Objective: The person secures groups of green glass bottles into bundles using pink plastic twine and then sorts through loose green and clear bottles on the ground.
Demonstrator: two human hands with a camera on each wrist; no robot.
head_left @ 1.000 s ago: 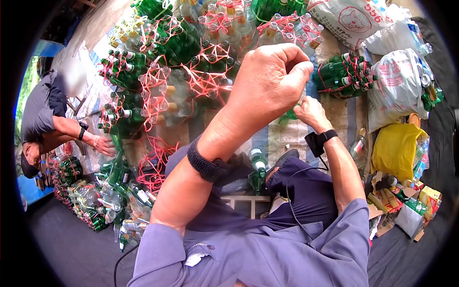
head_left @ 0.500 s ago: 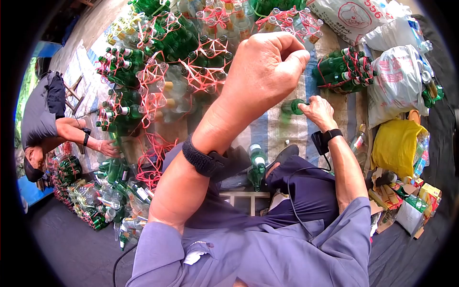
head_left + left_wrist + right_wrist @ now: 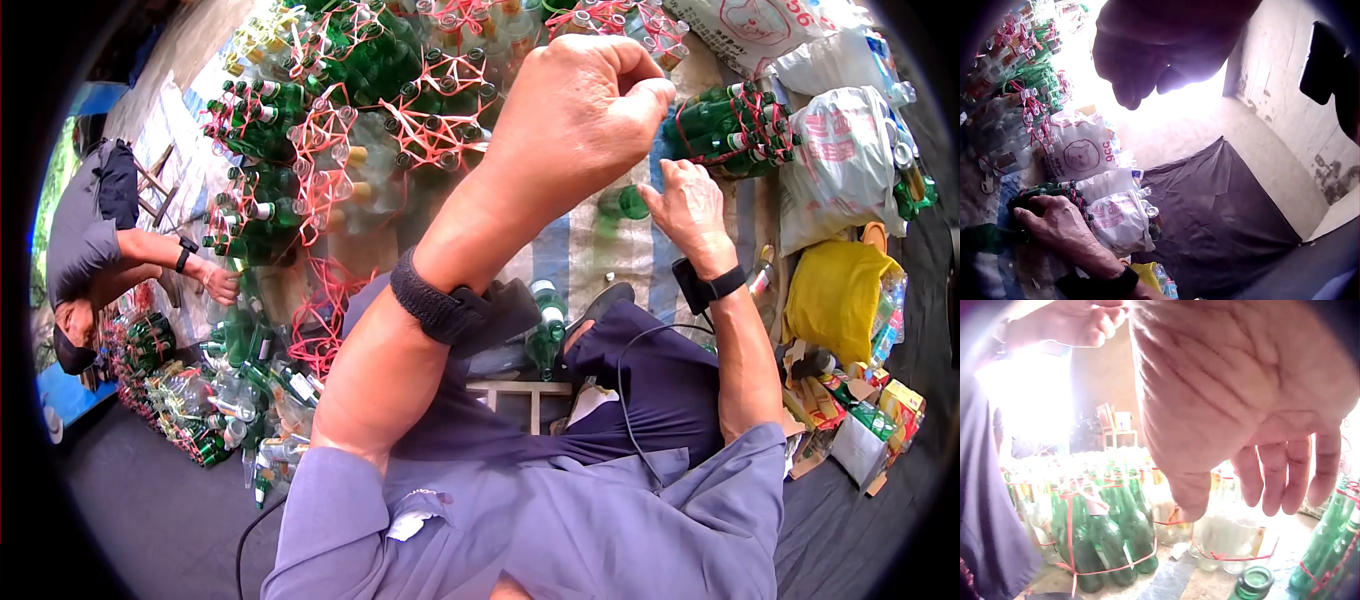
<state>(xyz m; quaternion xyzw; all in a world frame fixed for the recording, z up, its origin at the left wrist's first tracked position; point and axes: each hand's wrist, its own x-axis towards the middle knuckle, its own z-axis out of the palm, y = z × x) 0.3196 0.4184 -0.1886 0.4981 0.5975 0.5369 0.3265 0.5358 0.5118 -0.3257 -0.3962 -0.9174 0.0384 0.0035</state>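
Note:
In the head view the left hand [image 3: 585, 115] is raised with its fingers curled and thumb near the index finger; nothing shows in its grasp. The left wrist view has that hand [image 3: 1160, 53] dark against bright light. The right hand [image 3: 690, 205] is held with fingers spread and relaxed, just right of a green bottle [image 3: 630, 203] and apart from it. Seen from the right wrist, the bottle's round mouth [image 3: 1255, 578] lies below the right palm [image 3: 1229, 387]. Another green bottle [image 3: 547, 330] lies near the person's shoe.
Bottle bundles tied with pink strips [image 3: 435, 135] fill the far left. A green bundle [image 3: 730, 130], white bags [image 3: 840, 165] and a yellow sack [image 3: 840, 300] stand right. Loose pink strips [image 3: 325, 320] lie left, near another person [image 3: 90, 230] bending over bottles.
The right hand has let go of the green bottle and its fingers have spread. The left hand stays raised and curled, higher in view. The other person's hand has drawn back slightly.

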